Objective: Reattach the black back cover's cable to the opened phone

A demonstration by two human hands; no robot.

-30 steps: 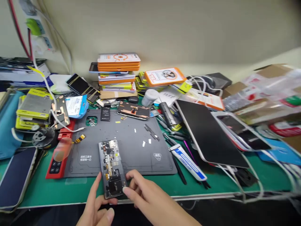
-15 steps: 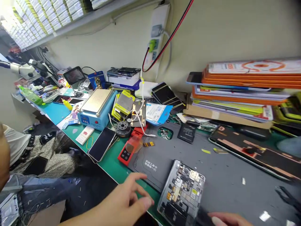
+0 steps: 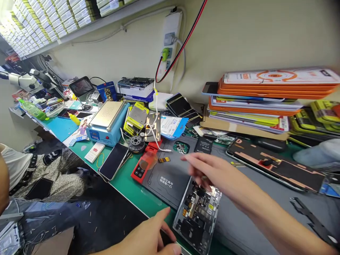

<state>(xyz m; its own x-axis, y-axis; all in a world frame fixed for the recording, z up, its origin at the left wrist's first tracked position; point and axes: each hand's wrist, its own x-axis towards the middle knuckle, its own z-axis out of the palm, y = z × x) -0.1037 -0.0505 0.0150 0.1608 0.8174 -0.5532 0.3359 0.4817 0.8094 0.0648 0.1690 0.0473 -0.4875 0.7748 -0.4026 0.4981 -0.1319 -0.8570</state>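
An opened phone (image 3: 198, 216), back cover off and its boards and flex cables exposed, is seen lying flat at the near edge of the grey repair mat (image 3: 170, 170), at about 6 o'clock in the view. The left hand (image 3: 148, 241) is placed at 7 o'clock, at the phone's lower left corner; its fingers (image 3: 162, 216) are loosely spread, and whether the corner is actually touched cannot be told. The right hand (image 3: 212, 171) is extended across the phone toward 10 o'clock, blurred, with fingers stretched and slightly apart and nothing visibly gripped; whether a small part is pinched under the palm cannot be told. Just beyond its fingertips, at 11 o'clock, a small green tray of loose parts (image 3: 181, 147) and a black battery (image 3: 204, 145) are noted; a gold flex piece (image 3: 164, 159) and a red tool (image 3: 143, 166) lie farther left on the mat edge. Risks judged from this: the forearm passes low over the uncovered board, so a connector or flex could be snagged by a sleeve or wrist. The phone overhangs close to the bench edge, so a nudge from the left hand could tip it off. Small parts on the mat could be scattered by a fast sweep.
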